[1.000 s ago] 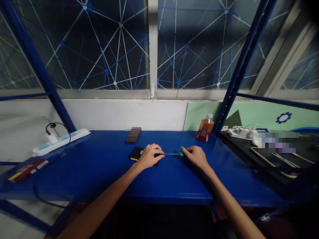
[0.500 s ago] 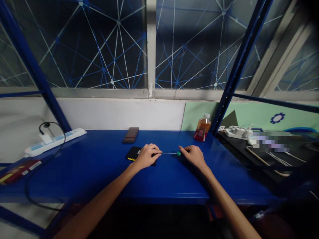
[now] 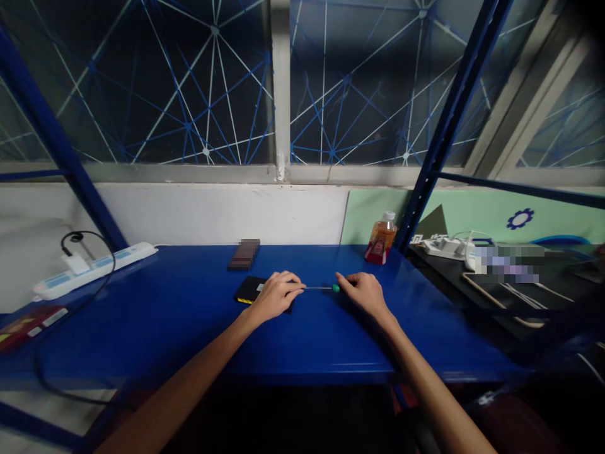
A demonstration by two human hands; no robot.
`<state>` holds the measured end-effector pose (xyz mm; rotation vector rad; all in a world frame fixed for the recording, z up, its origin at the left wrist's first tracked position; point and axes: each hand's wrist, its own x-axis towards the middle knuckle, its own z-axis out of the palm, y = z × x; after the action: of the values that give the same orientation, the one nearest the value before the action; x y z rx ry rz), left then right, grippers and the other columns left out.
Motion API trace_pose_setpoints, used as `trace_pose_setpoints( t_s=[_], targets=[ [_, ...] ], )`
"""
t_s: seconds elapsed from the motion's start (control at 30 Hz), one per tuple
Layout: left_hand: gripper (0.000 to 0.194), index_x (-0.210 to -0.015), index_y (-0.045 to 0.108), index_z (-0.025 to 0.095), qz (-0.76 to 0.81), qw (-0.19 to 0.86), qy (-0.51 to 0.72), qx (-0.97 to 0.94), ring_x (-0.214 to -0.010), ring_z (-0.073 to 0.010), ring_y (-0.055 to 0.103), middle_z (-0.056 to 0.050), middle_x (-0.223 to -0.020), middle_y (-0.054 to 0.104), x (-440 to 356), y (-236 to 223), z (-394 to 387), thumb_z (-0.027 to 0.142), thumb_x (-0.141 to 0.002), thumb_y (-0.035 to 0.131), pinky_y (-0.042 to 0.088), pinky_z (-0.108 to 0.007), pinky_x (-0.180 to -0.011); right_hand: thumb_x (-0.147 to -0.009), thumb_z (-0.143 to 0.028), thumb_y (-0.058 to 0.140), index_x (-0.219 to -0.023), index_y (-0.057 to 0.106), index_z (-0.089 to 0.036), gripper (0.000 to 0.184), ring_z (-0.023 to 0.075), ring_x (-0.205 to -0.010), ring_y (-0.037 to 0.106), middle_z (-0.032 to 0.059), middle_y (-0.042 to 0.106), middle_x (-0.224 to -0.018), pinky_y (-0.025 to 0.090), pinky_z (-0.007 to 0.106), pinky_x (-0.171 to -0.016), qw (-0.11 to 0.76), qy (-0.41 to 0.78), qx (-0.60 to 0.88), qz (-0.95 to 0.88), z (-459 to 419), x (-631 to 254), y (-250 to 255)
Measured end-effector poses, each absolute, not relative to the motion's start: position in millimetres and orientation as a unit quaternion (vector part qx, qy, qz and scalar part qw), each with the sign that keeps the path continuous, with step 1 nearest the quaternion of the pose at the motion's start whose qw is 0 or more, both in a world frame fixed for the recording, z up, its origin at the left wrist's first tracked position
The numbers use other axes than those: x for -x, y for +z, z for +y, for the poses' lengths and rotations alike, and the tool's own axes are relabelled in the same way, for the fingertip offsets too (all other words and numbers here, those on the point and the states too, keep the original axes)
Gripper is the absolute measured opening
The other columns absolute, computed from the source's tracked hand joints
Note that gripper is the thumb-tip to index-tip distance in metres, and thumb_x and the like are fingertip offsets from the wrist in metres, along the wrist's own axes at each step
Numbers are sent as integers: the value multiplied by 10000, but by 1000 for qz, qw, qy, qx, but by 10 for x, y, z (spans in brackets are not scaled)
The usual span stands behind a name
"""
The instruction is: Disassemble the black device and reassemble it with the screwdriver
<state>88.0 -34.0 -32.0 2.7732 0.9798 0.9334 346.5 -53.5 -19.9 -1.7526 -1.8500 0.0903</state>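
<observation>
Between my two hands runs a small screwdriver with a thin metal shaft [image 3: 317,288] and a green handle [image 3: 336,288]. My left hand [image 3: 278,293] pinches the shaft's left end between thumb and fingers. At the other end, the closed fingers of my right hand [image 3: 363,291] are around the green handle, most of which they hide. Beneath my left hand lies a flat black object [image 3: 248,289] with a yellow edge and a small white label. My hand covers its right part, so its kind is unclear.
On the blue table [image 3: 170,328], a blurred-out dark slab [image 3: 244,255] lies behind the hands. A bottle of amber drink [image 3: 380,238] stands back right. To the left are a white power strip [image 3: 97,268], its black cable and a red box [image 3: 31,328]. A dark side table [image 3: 454,271] holds cables.
The whole view has shifted slightly, so everything sits a little further left and higher. My hands keep their hold on the screwdriver, with no clear movement against the table.
</observation>
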Motion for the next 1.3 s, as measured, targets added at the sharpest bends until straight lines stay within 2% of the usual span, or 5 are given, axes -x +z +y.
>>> trace_pose_setpoints(
  t_s=[0.73,0.97,1.3],
  targets=[
    [227,-1033,689,214,317,26,274,-908,-991,-199,564,-47,-1053,652,-880,-299,-352,200,-983,468,393,-344,-832,-907,-589,398,-513,627,-192,604,141,-513,495,60,604,-492,191,271,-509,287,-33,655,-699,-543,-3449,-210],
    [262,-1063,680,224,314,42,256,-913,-1024,-213,555,-59,-1104,632,-873,-281,-358,206,-994,428,402,-358,-858,-901,-635,396,-534,638,-177,635,132,-514,516,67,635,-531,204,264,-518,326,-84,620,-709,-544,-3455,-250],
    [268,-1077,669,235,319,67,239,-914,-1134,-207,530,-37,-1199,602,-855,-276,-354,236,-1008,410,374,-380,-966,-877,-616,479,-607,674,-181,548,132,-543,539,47,668,-591,248,252,-546,364,-50,591,-718,-543,-3453,-243]
  ],
)
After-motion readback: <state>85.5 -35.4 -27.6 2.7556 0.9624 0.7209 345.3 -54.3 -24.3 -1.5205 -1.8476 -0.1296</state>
